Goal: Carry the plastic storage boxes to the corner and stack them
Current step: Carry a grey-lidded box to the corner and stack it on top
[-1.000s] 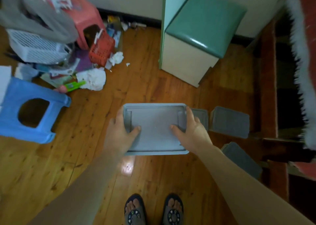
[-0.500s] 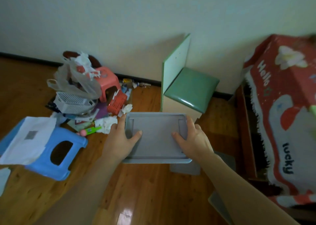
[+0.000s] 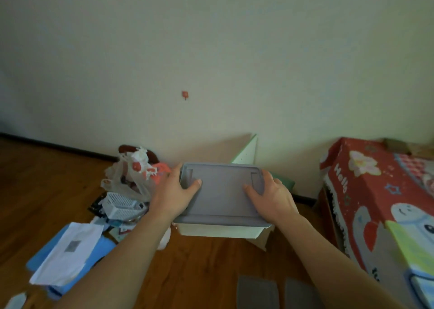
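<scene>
Storage box (image 3: 220,198) looks light, stiff, probably slick; left hand (image 3: 172,196) and right hand (image 3: 273,199) clamp its 9 and 3 o'clock ends, thumbs on lid.

We are counting one grey-lidded white plastic storage box (image 3: 222,196), and two hands are holding it: the left hand (image 3: 173,197) and the right hand (image 3: 273,199). Two flat grey plastic lids (image 3: 257,293) are lying on the wooden floor (image 3: 199,273). One blue plastic stool (image 3: 98,247) and one white slotted plastic basket (image 3: 122,206) are standing at the left.

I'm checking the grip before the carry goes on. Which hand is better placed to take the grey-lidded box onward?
Neither alone: left hand and right hand grip opposite ends of the storage box, thumbs on its lid. Both should carry it.
</scene>
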The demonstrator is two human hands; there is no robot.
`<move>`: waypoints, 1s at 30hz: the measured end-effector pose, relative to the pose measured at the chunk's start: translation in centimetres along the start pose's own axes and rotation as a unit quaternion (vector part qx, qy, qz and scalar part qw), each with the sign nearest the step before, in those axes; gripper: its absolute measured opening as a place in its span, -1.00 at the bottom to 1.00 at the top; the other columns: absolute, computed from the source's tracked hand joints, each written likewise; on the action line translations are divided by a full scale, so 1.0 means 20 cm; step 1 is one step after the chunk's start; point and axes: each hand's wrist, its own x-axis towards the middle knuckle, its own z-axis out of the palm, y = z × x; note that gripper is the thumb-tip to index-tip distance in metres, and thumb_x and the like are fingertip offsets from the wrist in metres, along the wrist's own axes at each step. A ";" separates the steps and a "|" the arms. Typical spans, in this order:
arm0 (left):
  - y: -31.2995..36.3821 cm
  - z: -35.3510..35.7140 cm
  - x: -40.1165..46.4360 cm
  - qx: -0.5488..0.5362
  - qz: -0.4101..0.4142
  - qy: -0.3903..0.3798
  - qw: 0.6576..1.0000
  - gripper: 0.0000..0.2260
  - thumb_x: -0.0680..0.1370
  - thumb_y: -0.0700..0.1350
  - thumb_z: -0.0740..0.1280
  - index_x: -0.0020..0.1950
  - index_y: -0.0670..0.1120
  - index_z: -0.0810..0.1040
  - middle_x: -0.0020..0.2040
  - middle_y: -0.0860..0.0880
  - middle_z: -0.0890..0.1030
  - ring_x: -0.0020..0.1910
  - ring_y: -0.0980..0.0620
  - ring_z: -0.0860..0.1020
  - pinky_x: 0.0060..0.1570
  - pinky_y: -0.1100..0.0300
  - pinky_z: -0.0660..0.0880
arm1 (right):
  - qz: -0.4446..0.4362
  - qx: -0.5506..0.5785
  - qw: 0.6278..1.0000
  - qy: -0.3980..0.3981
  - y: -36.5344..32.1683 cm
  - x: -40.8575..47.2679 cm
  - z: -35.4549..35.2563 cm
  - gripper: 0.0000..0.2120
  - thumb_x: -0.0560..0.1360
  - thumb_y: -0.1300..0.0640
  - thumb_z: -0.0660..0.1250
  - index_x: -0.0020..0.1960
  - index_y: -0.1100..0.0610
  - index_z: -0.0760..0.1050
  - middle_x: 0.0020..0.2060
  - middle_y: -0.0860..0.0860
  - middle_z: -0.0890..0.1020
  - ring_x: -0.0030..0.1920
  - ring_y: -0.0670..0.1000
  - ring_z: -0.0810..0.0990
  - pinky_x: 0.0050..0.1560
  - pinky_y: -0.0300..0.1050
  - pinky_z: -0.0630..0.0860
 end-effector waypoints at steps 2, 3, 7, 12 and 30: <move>0.11 -0.13 0.03 0.001 0.004 0.015 1.000 -0.29 0.44 0.39 0.26 0.49 0.07 0.26 0.33 -0.08 0.49 0.26 -0.11 0.49 0.14 0.00 0.47 | -0.015 0.007 1.000 0.014 -0.08 0.00 -0.15 -0.30 0.54 -0.33 0.17 0.56 -0.02 0.14 0.20 0.12 0.51 0.12 0.16 0.55 -0.05 -0.06 0.40; 0.16 -0.19 0.04 0.003 0.007 0.024 1.000 -0.30 0.45 0.38 0.26 0.49 0.06 0.27 0.32 -0.08 0.49 0.26 -0.12 0.49 0.14 0.00 0.47 | -0.023 0.006 0.999 0.023 -0.12 0.01 -0.22 -0.31 0.55 -0.32 0.18 0.56 -0.02 0.14 0.20 0.13 0.52 0.14 0.17 0.55 -0.03 -0.05 0.40; 0.33 -0.40 0.10 0.005 0.017 0.039 0.999 -0.32 0.46 0.36 0.26 0.48 0.04 0.28 0.31 -0.09 0.51 0.24 -0.12 0.50 0.08 0.05 0.45 | -0.036 0.001 0.998 0.043 -0.27 0.02 -0.47 -0.30 0.55 -0.31 0.18 0.55 0.04 0.18 0.21 0.18 0.53 0.19 0.21 0.53 0.10 -0.01 0.43; 0.52 -0.63 0.17 0.000 0.028 0.051 0.998 -0.32 0.48 0.33 0.29 0.48 -0.01 0.30 0.29 -0.08 0.52 0.22 -0.11 0.52 0.05 0.07 0.47 | -0.049 0.016 0.997 0.065 -0.44 0.04 -0.72 -0.30 0.54 -0.29 0.20 0.53 0.09 0.23 0.20 0.17 0.56 0.21 0.20 0.52 0.13 -0.01 0.43; 1.24 -0.90 0.29 -0.047 0.147 0.020 0.988 -0.42 0.46 0.32 0.32 0.35 0.00 0.42 0.20 -0.02 0.56 0.06 -0.03 0.49 -0.13 0.11 0.35 | 0.032 -0.034 0.981 0.187 -0.50 -0.19 -1.51 -0.35 0.53 -0.31 0.20 0.43 0.11 0.34 0.16 0.12 0.60 0.13 0.16 0.56 -0.02 -0.05 0.45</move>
